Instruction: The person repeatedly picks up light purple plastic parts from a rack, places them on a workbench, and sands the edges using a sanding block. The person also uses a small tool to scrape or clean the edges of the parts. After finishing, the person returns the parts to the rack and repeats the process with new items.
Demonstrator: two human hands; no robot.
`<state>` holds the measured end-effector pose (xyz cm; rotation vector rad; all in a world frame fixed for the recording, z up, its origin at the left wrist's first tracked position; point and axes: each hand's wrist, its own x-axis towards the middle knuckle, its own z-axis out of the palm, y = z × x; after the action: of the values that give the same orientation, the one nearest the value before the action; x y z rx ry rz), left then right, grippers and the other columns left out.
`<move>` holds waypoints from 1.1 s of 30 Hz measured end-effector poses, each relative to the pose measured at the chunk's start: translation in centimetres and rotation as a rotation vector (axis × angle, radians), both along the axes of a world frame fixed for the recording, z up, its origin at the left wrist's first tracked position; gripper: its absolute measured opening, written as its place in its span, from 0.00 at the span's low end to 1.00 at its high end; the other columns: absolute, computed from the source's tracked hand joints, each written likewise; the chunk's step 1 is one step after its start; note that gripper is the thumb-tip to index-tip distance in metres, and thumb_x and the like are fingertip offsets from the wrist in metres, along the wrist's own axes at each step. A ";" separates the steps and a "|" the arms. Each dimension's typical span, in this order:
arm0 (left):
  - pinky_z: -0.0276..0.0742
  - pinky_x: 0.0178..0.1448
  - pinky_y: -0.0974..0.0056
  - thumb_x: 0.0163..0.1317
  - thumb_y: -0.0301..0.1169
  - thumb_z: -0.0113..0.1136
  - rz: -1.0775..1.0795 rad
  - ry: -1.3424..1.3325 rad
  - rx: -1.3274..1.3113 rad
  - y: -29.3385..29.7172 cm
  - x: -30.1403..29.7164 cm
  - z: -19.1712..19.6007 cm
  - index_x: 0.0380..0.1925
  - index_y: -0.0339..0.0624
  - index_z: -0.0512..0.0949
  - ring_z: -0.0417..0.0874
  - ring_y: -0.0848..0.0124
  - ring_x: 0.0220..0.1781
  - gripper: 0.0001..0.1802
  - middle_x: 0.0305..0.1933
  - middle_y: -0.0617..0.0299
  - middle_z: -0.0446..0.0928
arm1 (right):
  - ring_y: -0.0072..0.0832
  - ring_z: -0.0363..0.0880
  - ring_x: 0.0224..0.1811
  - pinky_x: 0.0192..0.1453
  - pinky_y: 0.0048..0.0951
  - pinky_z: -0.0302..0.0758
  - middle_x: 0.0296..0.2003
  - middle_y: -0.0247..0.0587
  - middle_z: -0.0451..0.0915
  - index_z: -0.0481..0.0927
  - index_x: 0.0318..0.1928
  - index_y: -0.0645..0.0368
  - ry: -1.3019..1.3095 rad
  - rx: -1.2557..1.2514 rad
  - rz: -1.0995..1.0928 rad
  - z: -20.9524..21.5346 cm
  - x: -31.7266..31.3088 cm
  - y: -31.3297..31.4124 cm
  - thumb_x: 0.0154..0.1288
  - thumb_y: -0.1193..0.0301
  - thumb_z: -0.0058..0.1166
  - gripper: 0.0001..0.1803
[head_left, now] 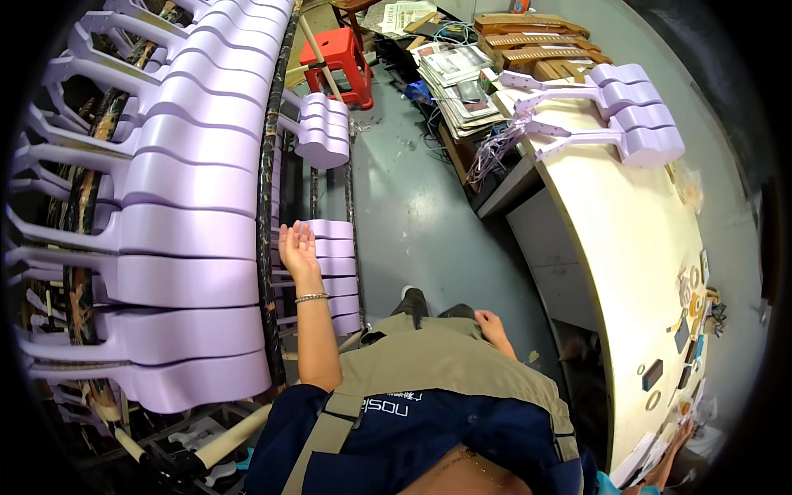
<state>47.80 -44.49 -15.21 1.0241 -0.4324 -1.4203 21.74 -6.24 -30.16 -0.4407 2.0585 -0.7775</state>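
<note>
My left hand is raised beside the rack with its palm turned up. Its fingers are open and slightly bent, and I see nothing in them. Lilac guitar bodies stand in a row on the lower rack right by that hand. To the left, a long row of larger-looking lilac guitars hangs close together, necks pointing left. My right hand hangs low by my right thigh, partly foreshortened. Its visible fingers are loosely apart, with nothing seen in them.
A dark wrapped rack bar runs upright beside the guitars. Ahead are a red stool and stacked newspapers. On the right, a pale workbench bears several lilac guitars and small tools. Another person's arm reaches in at the lower right.
</note>
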 end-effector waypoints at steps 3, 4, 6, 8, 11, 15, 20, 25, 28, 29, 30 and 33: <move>0.72 0.54 0.58 0.61 0.28 0.53 -0.015 0.006 0.108 -0.9 -1.9 -1.7 0.58 0.45 0.62 0.76 0.63 0.49 0.24 0.48 0.56 0.73 | 0.39 0.78 0.42 0.47 0.37 0.72 0.37 0.50 0.81 0.80 0.42 0.64 -0.119 0.121 -0.153 -3.2 -1.5 2.7 0.62 0.55 0.50 0.23; 0.72 0.54 0.58 0.61 0.28 0.53 -0.011 0.001 0.142 -1.1 -2.1 -2.0 0.58 0.45 0.63 0.76 0.63 0.48 0.24 0.47 0.57 0.73 | 0.39 0.78 0.41 0.46 0.37 0.72 0.37 0.49 0.81 0.79 0.42 0.64 -0.150 0.151 -0.179 -4.2 -2.4 3.5 0.62 0.55 0.50 0.22; 0.72 0.54 0.58 0.60 0.27 0.52 0.001 -0.016 0.210 -1.8 -3.3 -2.8 0.58 0.45 0.62 0.76 0.64 0.48 0.25 0.45 0.58 0.74 | 0.37 0.78 0.39 0.43 0.37 0.71 0.35 0.47 0.80 0.79 0.42 0.64 -0.169 0.250 -0.184 -5.2 -4.6 5.0 0.63 0.56 0.50 0.21; 0.71 0.54 0.59 0.60 0.27 0.52 0.028 -0.036 0.198 -2.5 -4.8 -2.9 0.58 0.44 0.62 0.77 0.64 0.47 0.25 0.46 0.58 0.74 | 0.36 0.78 0.37 0.40 0.36 0.71 0.34 0.44 0.80 0.79 0.42 0.63 -0.178 0.314 -0.155 -5.8 -6.3 5.5 0.63 0.57 0.49 0.20; 0.71 0.54 0.60 0.61 0.29 0.52 0.052 -0.102 0.184 -3.7 -6.0 -4.0 0.57 0.43 0.64 0.77 0.64 0.47 0.23 0.46 0.58 0.74 | 0.34 0.78 0.34 0.36 0.36 0.71 0.32 0.41 0.79 0.78 0.42 0.63 -0.199 0.354 -0.125 -6.1 -8.8 4.9 0.64 0.58 0.49 0.19; 0.72 0.51 0.62 0.63 0.31 0.52 0.003 -0.203 0.191 -6.9 -7.6 -5.3 0.56 0.44 0.65 0.78 0.66 0.45 0.21 0.45 0.58 0.75 | 0.32 0.77 0.31 0.30 0.35 0.70 0.29 0.37 0.79 0.77 0.43 0.62 -0.256 0.298 -0.205 -6.1 -11.7 1.9 0.65 0.60 0.49 0.17; 0.72 0.47 0.66 0.65 0.38 0.50 -0.059 -0.378 0.210 -15.7 -9.4 -8.4 0.53 0.46 0.69 0.80 0.70 0.40 0.18 0.41 0.61 0.77 | 0.19 0.77 0.31 0.31 0.23 0.70 0.31 0.31 0.79 0.76 0.47 0.56 -0.347 0.260 -0.340 -2.4 -14.5 -7.9 0.66 0.61 0.49 0.15; 0.72 0.45 0.69 0.61 0.43 0.55 -0.093 -0.490 0.237 -29.5 -9.7 -13.8 0.48 0.47 0.74 0.80 0.71 0.40 0.19 0.40 0.62 0.78 | 0.19 0.75 0.27 0.27 0.22 0.67 0.28 0.33 0.79 0.77 0.44 0.58 -0.251 0.095 -0.269 -3.3 -15.9 -11.4 0.65 0.60 0.51 0.15; 0.74 0.41 0.66 0.60 0.45 0.55 0.017 -0.529 0.309 -39.6 -9.1 -17.3 0.42 0.45 0.75 0.80 0.71 0.35 0.18 0.37 0.62 0.79 | 0.17 0.70 0.22 0.23 0.22 0.65 0.24 0.34 0.77 0.77 0.41 0.60 -0.175 0.155 -0.227 -3.7 -15.8 -11.3 0.65 0.60 0.53 0.15; 0.73 0.39 0.65 0.61 0.45 0.54 0.096 -0.542 0.316 -42.8 -8.4 -18.6 0.43 0.45 0.75 0.78 0.72 0.32 0.18 0.35 0.62 0.78 | 0.17 0.68 0.21 0.23 0.22 0.64 0.23 0.33 0.77 0.77 0.41 0.61 -0.239 0.164 -0.237 -2.9 -15.5 -12.2 0.65 0.60 0.53 0.16; 0.75 0.34 0.67 0.61 0.46 0.54 0.081 -0.562 0.311 -45.7 -8.0 -19.5 0.43 0.44 0.75 0.78 0.72 0.31 0.19 0.32 0.62 0.77 | 0.18 0.68 0.21 0.23 0.22 0.64 0.24 0.34 0.77 0.77 0.41 0.62 -0.199 0.178 -0.212 -3.0 -14.8 -12.0 0.65 0.59 0.53 0.17; 0.68 0.23 0.68 0.61 0.47 0.53 0.094 -0.730 0.222 -53.1 -7.0 -21.6 0.35 0.44 0.72 0.73 0.72 0.22 0.17 0.21 0.63 0.70 | 0.21 0.73 0.26 0.29 0.25 0.69 0.27 0.35 0.78 0.76 0.43 0.61 -0.327 0.336 -0.186 -0.5 -13.5 -14.1 0.66 0.60 0.51 0.16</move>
<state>40.78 -97.57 -36.86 1.7226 -0.7483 -0.9874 8.22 -20.31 -30.61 0.0640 1.8862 -0.5516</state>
